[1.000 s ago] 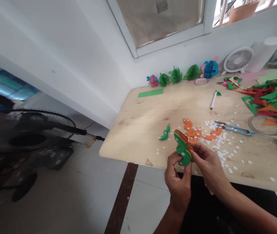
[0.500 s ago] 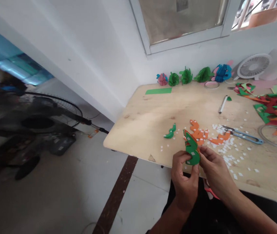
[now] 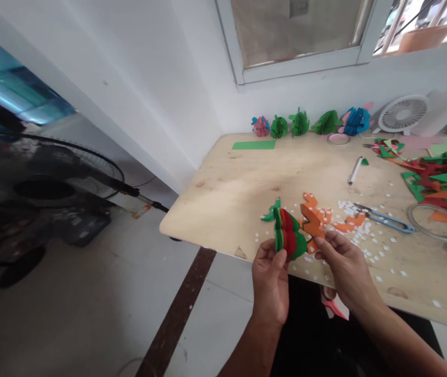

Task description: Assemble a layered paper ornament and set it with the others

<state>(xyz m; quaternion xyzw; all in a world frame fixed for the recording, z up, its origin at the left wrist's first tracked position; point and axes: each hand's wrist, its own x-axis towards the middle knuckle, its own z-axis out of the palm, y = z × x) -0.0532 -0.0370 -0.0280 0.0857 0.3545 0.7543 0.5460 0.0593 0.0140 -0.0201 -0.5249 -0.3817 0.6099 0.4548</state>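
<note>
My left hand (image 3: 271, 278) pinches a layered paper cut-out (image 3: 289, 241) with wavy edges, its green and red leaves fanned apart. An orange paper cut-out (image 3: 313, 224) is gripped by its lower end in my right hand (image 3: 345, 264). The two pieces come close together over the table's front edge; whether they are joined I cannot tell. Behind them lie a small green cut-out (image 3: 271, 210) and more orange cut-outs, one of them an orange curved piece (image 3: 349, 224) dotted with white squares.
Tiny white squares (image 3: 364, 246) are scattered around the blue thread snips (image 3: 388, 220). Paper scraps (image 3: 439, 175) and a tape roll (image 3: 437, 222) lie at the right. A pen (image 3: 355, 170) rests farther back. Folded paper figures (image 3: 300, 123) and a small fan (image 3: 404, 114) line the wall.
The green piece has been turned and spread, so its red inner leaves show. My left hand moved left, and the orange cut-out in my right hand has come into view.
</note>
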